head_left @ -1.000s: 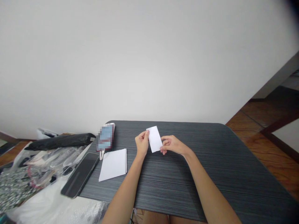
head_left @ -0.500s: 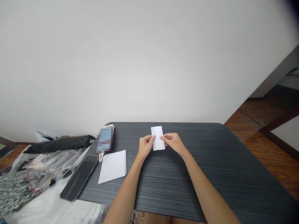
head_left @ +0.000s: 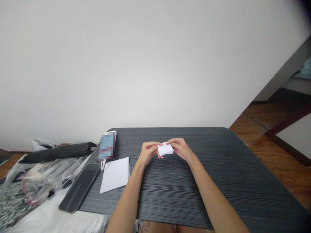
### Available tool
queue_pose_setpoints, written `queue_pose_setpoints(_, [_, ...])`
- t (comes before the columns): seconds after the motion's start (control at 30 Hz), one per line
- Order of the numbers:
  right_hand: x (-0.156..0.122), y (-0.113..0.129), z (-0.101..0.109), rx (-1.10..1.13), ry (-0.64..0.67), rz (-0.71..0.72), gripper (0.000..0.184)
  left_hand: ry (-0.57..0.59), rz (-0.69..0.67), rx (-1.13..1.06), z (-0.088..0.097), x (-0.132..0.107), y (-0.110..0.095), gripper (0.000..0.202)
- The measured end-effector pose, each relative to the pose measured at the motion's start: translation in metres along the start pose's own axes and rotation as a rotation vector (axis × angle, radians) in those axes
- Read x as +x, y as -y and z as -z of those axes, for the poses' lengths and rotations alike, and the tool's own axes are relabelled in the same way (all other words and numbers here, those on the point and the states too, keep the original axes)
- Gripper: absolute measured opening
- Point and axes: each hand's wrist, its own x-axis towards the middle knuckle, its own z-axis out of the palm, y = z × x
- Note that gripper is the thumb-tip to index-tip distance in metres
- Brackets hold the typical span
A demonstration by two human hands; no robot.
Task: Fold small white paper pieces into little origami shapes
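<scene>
folded paper [head_left: 165, 149]: between left hand [head_left: 147, 152] and right hand [head_left: 181, 149]
left hand: pinching its left end, probably for steadiness
right hand: pinching its upper right corner, seemingly holding layers together
white sheets [head_left: 115, 176]: beyond the left forearm's outer side, perhaps leaving room

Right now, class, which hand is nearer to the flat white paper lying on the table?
Left. The left hand is beyond and to the right of the flat white paper; the right hand is farther right.
</scene>
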Motion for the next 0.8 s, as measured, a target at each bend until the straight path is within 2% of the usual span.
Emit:
queue_pose_setpoints(0.13, [-0.001, 0.002, 0.000, -0.078, 0.036, 0.028, 0.015, -0.019, -0.017, 0.030, 0.003, 0.001, 0.000, 0.021])
queue_pose_setpoints(0.27, [0.000, 0.003, -0.003, -0.248, -0.002, 0.095, 0.021, -0.091, -0.062, 0.190, 0.000, 0.003, -0.001, 0.022])
queue_pose_setpoints(0.37, [0.002, 0.003, -0.005, -0.237, -0.027, 0.120, 0.040, -0.105, -0.126, 0.294, -0.003, 0.005, 0.001, 0.027])
queue_pose_setpoints(0.43, [0.004, 0.003, -0.005, -0.208, -0.055, 0.112, 0.047, -0.163, -0.168, 0.348, -0.004, 0.005, 0.005, 0.035])
queue_pose_setpoints(0.5, [0.006, 0.001, -0.003, -0.221, -0.115, 0.084, 0.039, -0.220, -0.183, 0.406, -0.004, 0.005, 0.009, 0.041])
queue_pose_setpoints(0.6, [0.009, -0.001, 0.000, -0.287, -0.189, 0.072, 0.028, -0.203, -0.189, 0.485, -0.002, 0.004, 0.012, 0.040])
queue_pose_setpoints(0.7, [0.009, -0.001, 0.000, -0.375, -0.170, 0.162, 0.021, -0.189, -0.236, 0.544, -0.001, 0.004, 0.011, 0.033])
queue_pose_setpoints(0.8, [0.007, -0.001, -0.001, -0.540, -0.108, 0.276, 0.016, -0.248, -0.281, 0.592, -0.001, 0.005, 0.007, 0.030])
